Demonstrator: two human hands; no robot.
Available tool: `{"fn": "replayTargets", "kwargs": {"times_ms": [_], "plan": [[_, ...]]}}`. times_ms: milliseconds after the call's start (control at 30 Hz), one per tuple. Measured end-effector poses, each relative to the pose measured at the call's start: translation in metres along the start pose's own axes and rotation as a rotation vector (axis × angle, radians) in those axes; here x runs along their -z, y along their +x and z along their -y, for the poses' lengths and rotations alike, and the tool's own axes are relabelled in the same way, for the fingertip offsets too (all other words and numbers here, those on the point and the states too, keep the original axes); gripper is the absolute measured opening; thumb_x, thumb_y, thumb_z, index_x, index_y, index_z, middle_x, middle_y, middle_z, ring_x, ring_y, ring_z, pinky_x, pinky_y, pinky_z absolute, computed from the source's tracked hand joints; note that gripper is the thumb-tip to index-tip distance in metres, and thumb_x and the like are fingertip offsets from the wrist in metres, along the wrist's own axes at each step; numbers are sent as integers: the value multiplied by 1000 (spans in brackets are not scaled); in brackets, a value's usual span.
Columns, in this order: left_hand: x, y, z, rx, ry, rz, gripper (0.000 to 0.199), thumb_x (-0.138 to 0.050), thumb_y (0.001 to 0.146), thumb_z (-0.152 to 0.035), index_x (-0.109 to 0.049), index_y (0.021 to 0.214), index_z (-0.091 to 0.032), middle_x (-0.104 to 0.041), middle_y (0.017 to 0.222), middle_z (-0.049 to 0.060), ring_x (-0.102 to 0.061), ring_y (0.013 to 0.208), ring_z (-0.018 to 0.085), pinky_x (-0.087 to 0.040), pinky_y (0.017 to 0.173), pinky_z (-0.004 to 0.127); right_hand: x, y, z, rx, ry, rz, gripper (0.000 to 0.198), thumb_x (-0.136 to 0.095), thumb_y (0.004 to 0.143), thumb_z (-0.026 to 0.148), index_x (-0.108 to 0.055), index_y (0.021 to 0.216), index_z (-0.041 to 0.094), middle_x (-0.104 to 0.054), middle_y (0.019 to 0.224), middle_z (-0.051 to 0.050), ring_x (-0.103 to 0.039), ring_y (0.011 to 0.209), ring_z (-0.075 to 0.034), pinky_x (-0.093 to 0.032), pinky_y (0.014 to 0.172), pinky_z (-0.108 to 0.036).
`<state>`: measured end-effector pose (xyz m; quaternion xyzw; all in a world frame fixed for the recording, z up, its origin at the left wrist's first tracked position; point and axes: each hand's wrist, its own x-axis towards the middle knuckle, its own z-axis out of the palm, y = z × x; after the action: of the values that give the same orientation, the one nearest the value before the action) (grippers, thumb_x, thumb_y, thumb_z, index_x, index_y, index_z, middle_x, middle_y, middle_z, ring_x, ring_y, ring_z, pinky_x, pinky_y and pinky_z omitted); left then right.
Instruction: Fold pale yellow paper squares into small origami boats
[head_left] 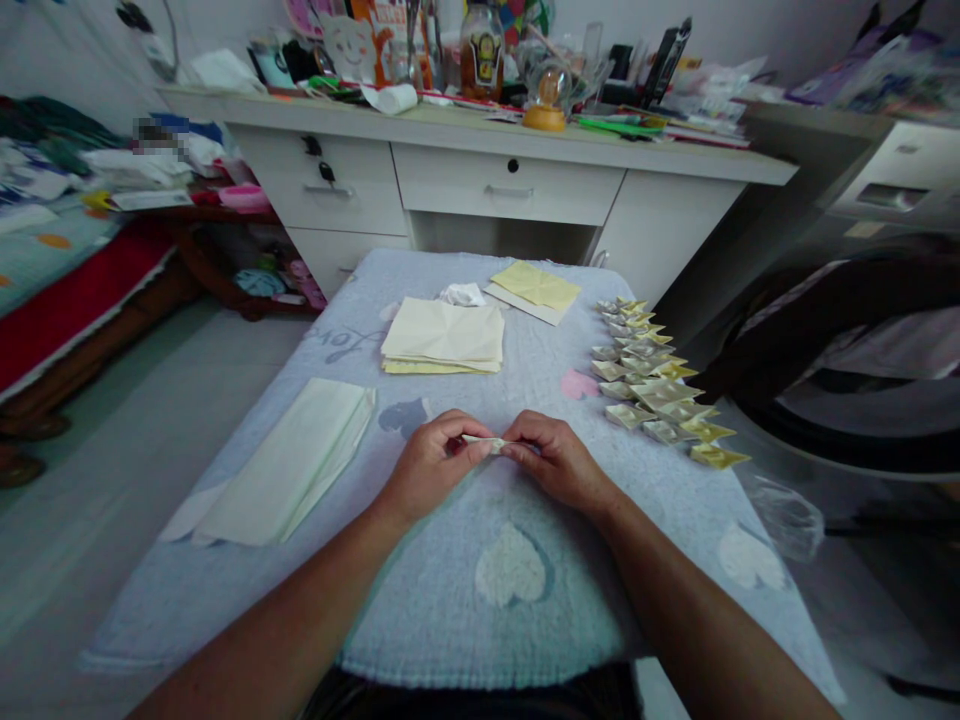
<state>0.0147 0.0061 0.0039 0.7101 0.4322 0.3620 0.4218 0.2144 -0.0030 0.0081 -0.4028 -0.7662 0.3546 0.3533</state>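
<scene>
Between my two hands, over the middle of the cloth-covered table (405, 610), is a small folded piece of pale paper (493, 444). My left hand (437, 455) pinches its left end between thumb and fingers. On the other end, my right hand (551, 455) grips it the same way. Most of the paper is hidden by my fingertips. Beyond my hands lies a stack of creased cream paper squares (442, 335). To the right stand rows of small folded paper boats (660, 385), some whitish and some yellow.
Long folded paper sheets (289, 460) lie at the left. Yellow and white squares (536, 288) and a crumpled white tissue (462, 294) are at the far side. Behind stands a cluttered white desk (510, 170); a washing machine (892, 200) is at the right, a clear plastic bag (787, 515) by the table edge.
</scene>
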Motion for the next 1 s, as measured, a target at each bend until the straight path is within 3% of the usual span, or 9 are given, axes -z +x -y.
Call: {"fn": "replayTargets", "kwargs": {"times_ms": [167,333,567,800,900,1000], "plan": [[2,0,-2,-11,136,4,13,-61,85,-24,-71,81,-17,-64,79,2,-58,70,13,-41,63,23,-1,-1,-1,18,-25,13,14,-58,89,24,-64,78,18,-57,72,0,-53,69,-13,-40,65,-25],[-2,-1,-1,-49,135,20,13,-60,86,-25,-71,82,-18,-63,79,1,-57,70,12,-41,63,23,-4,-1,3,0,-20,36,13,-59,89,29,-65,86,19,-59,77,-1,-53,72,-13,-41,67,-25],[-5,-1,0,-30,108,6,17,-60,87,-30,-71,82,-19,-61,77,1,-57,70,12,-41,62,23,-4,1,3,20,-79,-12,20,-56,93,32,-63,79,19,-61,73,-1,-56,72,-14,-41,67,-26],[1,1,6,48,-2,139,8,-66,80,-23,-71,84,-18,-67,81,2,-60,74,14,-44,67,24,-4,-1,0,-12,-68,11,12,-60,89,25,-64,79,19,-62,75,-1,-56,72,-14,-41,68,-25],[1,0,6,132,-163,99,11,-66,79,-26,-66,84,-16,-64,78,1,-59,71,13,-44,64,24,-3,-2,1,-65,4,-26,11,-64,86,29,-64,90,19,-62,82,-2,-56,76,-14,-41,68,-25],[-2,0,3,203,-380,-13,22,-67,78,-27,-61,97,-18,-62,81,1,-59,68,12,-45,62,23,-4,0,0,-149,202,-86,30,-68,83,37,-58,105,20,-59,84,-1,-54,74,-14,-43,67,-25]]}}
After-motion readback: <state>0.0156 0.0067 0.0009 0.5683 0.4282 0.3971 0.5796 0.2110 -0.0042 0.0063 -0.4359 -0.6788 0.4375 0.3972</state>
